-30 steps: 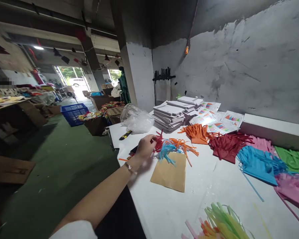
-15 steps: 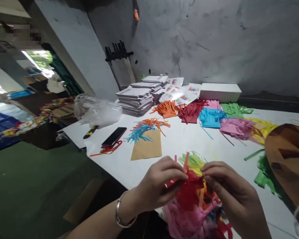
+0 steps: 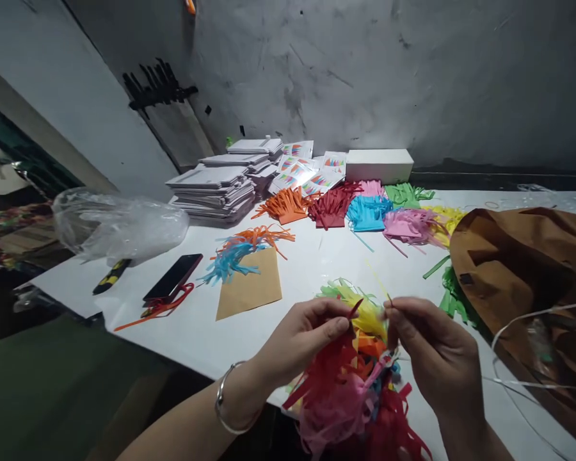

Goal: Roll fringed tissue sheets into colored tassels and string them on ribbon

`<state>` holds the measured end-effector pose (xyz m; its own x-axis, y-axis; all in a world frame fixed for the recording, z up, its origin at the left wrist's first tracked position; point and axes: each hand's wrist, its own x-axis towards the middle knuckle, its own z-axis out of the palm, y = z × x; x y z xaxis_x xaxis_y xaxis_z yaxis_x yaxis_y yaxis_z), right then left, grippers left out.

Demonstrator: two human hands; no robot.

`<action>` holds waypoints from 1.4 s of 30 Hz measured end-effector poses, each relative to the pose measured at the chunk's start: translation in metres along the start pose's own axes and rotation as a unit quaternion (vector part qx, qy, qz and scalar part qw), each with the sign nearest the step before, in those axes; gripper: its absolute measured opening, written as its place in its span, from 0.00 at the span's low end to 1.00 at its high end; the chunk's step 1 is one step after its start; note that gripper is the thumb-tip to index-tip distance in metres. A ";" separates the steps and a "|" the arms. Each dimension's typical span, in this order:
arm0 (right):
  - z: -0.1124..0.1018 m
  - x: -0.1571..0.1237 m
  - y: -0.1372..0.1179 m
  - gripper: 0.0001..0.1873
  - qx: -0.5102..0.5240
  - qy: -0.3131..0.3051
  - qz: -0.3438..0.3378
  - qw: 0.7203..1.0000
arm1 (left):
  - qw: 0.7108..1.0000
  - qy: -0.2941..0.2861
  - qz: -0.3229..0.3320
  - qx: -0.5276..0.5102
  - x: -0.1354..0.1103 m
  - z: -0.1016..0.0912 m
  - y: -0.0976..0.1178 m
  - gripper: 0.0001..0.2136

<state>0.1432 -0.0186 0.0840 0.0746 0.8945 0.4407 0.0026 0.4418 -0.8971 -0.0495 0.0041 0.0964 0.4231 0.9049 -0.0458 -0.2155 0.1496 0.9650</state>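
My left hand (image 3: pixel 312 333) is closed in a pinch on a red tissue-paper tassel (image 3: pixel 331 365), with a twisted red end poking up past the thumb. My right hand (image 3: pixel 427 352) is pinched just to its right, apart from the left; what lies between its fingertips is too small to make out. A thin yellow strip (image 3: pixel 378 282) shows just beyond those fingertips. Below and between both hands hangs a bunch of tassels: pink (image 3: pixel 336 410), orange (image 3: pixel 368 346), yellow (image 3: pixel 365 314) and green (image 3: pixel 338 289). A silver bangle (image 3: pixel 223 400) circles my left wrist.
Fringed paper bundles, including orange (image 3: pixel 285 206), dark red (image 3: pixel 333 208) and blue (image 3: pixel 368 214), line the white table (image 3: pixel 317 269). Stacked white packs (image 3: pixel 216 192), a phone (image 3: pixel 173 280), a cutter knife (image 3: pixel 111 276), brown card (image 3: pixel 254 288), plastic bag (image 3: pixel 125 221) and a brown bag (image 3: pixel 509 256) surround them.
The view has turned to the right. My hands have drawn apart, and the right one no longer touches the red tassel, which stays in my left hand.
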 end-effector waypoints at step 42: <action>0.014 -0.040 0.007 0.09 -0.120 -0.048 0.045 0.991 | 0.935 -0.051 -0.094 -0.337 -0.007 0.001 -0.046 0.13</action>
<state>0.1260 -0.0506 0.0609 -0.0096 0.9370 0.3491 0.2389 0.3411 -0.9091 -0.0420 -0.0099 0.0520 0.5837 0.7998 -0.1400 -0.6208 0.5507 0.5580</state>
